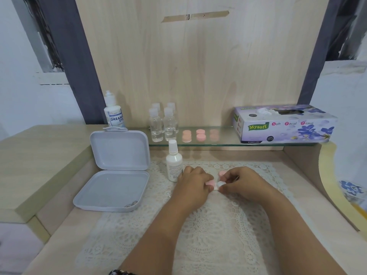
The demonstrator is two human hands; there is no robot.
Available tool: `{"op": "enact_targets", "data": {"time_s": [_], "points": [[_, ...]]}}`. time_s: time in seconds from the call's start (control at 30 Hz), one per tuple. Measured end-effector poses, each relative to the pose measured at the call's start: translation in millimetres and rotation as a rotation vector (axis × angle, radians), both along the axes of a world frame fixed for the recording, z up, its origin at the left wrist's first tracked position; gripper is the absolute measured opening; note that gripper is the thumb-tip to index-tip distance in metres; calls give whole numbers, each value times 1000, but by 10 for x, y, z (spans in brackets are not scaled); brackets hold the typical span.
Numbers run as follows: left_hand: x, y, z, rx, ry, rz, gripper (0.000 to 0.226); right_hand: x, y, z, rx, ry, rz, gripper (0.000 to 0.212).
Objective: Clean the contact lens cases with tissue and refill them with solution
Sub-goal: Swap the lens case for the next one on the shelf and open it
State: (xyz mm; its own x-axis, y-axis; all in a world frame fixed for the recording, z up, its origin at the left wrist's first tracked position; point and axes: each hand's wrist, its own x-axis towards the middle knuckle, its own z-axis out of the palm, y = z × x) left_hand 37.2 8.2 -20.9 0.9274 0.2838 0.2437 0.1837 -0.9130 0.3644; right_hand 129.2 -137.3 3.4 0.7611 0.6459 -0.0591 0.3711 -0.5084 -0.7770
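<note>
On the lace mat [198,225] my left hand [193,184] grips a pink contact lens case [211,183] at its left side. My right hand [241,182] pinches the case's white part [220,184] at the right; a loose pink cap [221,173] lies just behind my fingers. A small white solution bottle [174,162] stands upright just left of my left hand. Three more pink lens cases [200,134] lie in a row on the glass shelf [218,144]. The tissue box [284,124] sits at the shelf's right end.
An open grey plastic box [117,171] lies at the left, lid propped up. A larger white solution bottle [113,111] stands behind it. Several small clear bottles [163,124] stand on the shelf's left end. A raised wooden ledge [39,165] borders the left side.
</note>
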Motion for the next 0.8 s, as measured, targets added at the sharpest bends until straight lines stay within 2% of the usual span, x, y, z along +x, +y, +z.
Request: {"op": "enact_targets", "data": {"time_s": [0.13, 0.23, 0.47, 0.67, 0.8], "points": [[3, -40, 2, -1, -29, 47, 44, 0, 0, -6, 10, 9, -5, 15], [19, -67, -9, 73, -11, 31, 37, -2, 1, -4, 2, 6, -4, 15], [10, -81, 15, 44, -35, -72, 28, -6, -2, 6, 3, -10, -1, 13], [-23, -86, 5, 96, -60, 61, 37, -2, 4, 5, -2, 0, 2, 13], [1, -91, 21, 68, -39, 24, 32, 0, 4, 12, 2, 6, 3, 13]]}}
